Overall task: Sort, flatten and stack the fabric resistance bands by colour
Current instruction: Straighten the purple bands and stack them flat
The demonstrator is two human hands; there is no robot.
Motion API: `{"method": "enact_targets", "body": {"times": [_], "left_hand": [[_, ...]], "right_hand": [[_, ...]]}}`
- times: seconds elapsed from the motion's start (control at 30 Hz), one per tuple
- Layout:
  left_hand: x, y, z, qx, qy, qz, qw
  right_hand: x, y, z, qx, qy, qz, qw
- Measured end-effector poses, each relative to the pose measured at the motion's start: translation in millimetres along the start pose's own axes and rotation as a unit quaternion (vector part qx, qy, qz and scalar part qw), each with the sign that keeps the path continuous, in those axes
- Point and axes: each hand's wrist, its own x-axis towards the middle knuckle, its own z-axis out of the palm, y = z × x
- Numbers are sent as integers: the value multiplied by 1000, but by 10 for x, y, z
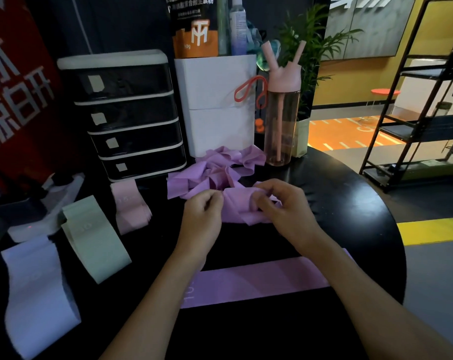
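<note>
Both hands hold one crumpled purple band [239, 207] at the middle of the black table [350, 203]. My left hand [203, 216] pinches its left edge and my right hand [280, 206] grips its right side. Behind it lies a tangled heap of purple bands [215, 170]. A flattened purple band [256, 280] lies near me, under my forearms. To the left lie a pink stack [130, 206], a pale green stack [95, 237] and a lavender-white stack [38, 289].
A black drawer unit [126, 115] and a white box [217, 105] stand at the back, with a pink water bottle [282, 110] to their right. A white device [38, 219] sits at the far left. The table's round edge drops off on the right.
</note>
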Motion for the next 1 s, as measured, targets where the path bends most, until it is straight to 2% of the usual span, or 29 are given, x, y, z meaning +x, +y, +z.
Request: {"method": "enact_targets", "body": {"times": [0.1, 0.23, 0.3, 0.5, 0.63, 0.7, 0.8, 1.0], "left_hand": [[-63, 98, 19, -61, -55, -23, 996], [-116, 123, 28, -20, -94, 59, 994], [-108, 111, 21, -8, -105, 68, 992], [-78, 98, 8, -38, -28, 64, 997], [-33, 71, -11, -92, 12, 40, 995], [-35, 78, -6, -115, 17, 30, 993], [-33, 88, -2, -127, 22, 34, 991], [-59, 234, -53, -92, 1, 104, 990]], "right_hand": [[-34, -105, -27, 96, 1, 2, 995], [-42, -144, -16, 134, -14, 20, 991], [-40, -145, -9, 145, -5, 26, 989], [-38, -84, 5, 60, 39, 10, 997], [-60, -61, 47, 56, -19, -3, 998], [-74, -62, 70, 27, -40, -1, 999], [-61, -68, 78, 27, -14, -5, 1000], [-16, -204, 28, 35, -3, -19, 999]]}}
